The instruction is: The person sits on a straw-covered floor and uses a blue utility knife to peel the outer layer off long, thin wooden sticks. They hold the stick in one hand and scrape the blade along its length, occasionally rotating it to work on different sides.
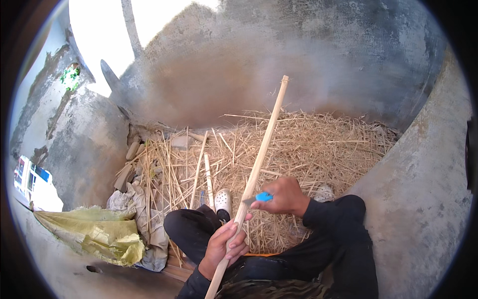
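A long, pale wooden stick (265,144) slants up and away from my lap, its far end raised over the straw. My left hand (224,244) is closed around its lower part. Just above that grip, my right hand (285,194) is closed on a blue-handled knife (264,197). The knife's short grey blade touches the side of the stick, though its exact edge angle is too small to tell. My dark-trousered legs are bent on both sides of the stick.
Loose straw and shavings (338,144) cover the floor ahead, with thin sticks (199,169) among them. A yellow woven sack (94,231) and a greyish cloth (154,239) lie at left. A weathered grey wall (298,60) stands behind the straw. White clogs (223,200) are on my feet.
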{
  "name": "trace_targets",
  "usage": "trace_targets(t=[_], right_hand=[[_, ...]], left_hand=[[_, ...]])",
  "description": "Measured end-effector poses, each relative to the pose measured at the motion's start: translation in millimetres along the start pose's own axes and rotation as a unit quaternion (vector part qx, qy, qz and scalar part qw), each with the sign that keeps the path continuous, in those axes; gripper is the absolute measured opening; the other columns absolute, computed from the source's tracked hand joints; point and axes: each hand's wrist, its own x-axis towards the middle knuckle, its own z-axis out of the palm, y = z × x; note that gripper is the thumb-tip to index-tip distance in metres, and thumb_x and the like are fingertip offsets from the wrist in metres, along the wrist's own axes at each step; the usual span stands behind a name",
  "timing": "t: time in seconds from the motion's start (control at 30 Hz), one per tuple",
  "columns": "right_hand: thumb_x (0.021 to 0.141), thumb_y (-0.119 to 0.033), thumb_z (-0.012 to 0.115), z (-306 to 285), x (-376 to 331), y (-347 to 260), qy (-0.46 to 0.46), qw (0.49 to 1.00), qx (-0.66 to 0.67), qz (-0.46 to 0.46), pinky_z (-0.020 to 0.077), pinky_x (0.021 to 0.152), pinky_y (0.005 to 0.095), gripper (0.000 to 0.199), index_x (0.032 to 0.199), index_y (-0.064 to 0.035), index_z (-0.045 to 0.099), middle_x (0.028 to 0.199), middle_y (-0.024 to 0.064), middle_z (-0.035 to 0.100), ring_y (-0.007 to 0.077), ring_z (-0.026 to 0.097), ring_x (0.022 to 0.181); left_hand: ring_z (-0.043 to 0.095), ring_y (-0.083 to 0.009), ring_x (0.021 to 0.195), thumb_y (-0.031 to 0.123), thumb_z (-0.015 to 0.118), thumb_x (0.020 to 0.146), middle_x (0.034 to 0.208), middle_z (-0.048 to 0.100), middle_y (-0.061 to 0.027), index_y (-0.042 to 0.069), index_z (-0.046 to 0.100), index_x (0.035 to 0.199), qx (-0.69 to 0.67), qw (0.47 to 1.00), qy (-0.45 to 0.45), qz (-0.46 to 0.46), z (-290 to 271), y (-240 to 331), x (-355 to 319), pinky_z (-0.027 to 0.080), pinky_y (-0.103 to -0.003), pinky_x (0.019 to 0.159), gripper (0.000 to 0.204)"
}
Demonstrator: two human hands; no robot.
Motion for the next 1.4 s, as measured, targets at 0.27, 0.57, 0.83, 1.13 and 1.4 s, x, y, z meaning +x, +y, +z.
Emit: trace_targets(t=[0.27,0.57,0.83,1.13,1.4], right_hand=[[0.075,-0.074,0.054,3,12,15,0.046,0.995,-0.007,0.091,0.0399,0.038,0.0360,0.070,0.047,-0.0109,0.051,0.041,0.0088,0.048,0.0250,0.052,0.037],[0.073,-0.075,0.057,13,12,25,0.067,0.995,-0.071,0.029,0.0384,0.038,0.0346,0.068,0.047,-0.0119,0.051,0.040,0.0059,0.046,0.0236,0.051,0.036],[0.074,-0.077,0.052,13,19,38,0.097,0.991,-0.091,-0.018,0.0355,0.038,0.0369,0.071,0.046,-0.0125,0.043,0.041,0.0042,0.042,0.0236,0.047,0.037],[0.079,-0.080,0.040,-28,30,93,0.090,0.975,-0.115,0.169,0.0327,0.035,0.0328,0.073,0.048,-0.0145,0.047,0.040,-0.0003,0.042,0.0146,0.044,0.035],[0.075,-0.073,0.056,9,8,7,0.072,0.997,-0.018,0.007,0.0372,0.037,0.0373,0.068,0.048,-0.0116,0.047,0.041,0.0055,0.044,0.0245,0.051,0.036]], left_hand=[[0.032,-0.0046,0.034,0.022,0.034,0.101,0.056,0.036,0.0052,0.000,0.044,0.124,0.090,0.995,0.042,-0.011,3,-3,-1,0.032,-0.021,0.049,0.033],[0.030,-0.0046,0.036,0.029,0.036,0.102,0.058,0.034,0.0048,0.000,0.044,0.125,0.198,0.979,0.038,0.020,2,8,3,0.030,-0.020,0.045,0.038],[0.030,-0.0047,0.035,0.030,0.038,0.102,0.057,0.033,0.0053,0.000,0.044,0.125,0.197,0.979,0.043,0.014,1,8,7,0.029,-0.021,0.045,0.038],[0.031,-0.0050,0.035,0.028,0.038,0.101,0.057,0.036,0.0041,-0.002,0.044,0.127,0.159,0.986,0.034,-0.021,0,-2,-21,0.031,-0.021,0.046,0.040],[0.032,-0.0053,0.036,0.031,0.040,0.100,0.058,0.036,0.0033,-0.002,0.043,0.128,0.231,0.972,0.044,0.024,7,15,-15,0.031,-0.020,0.045,0.044]])
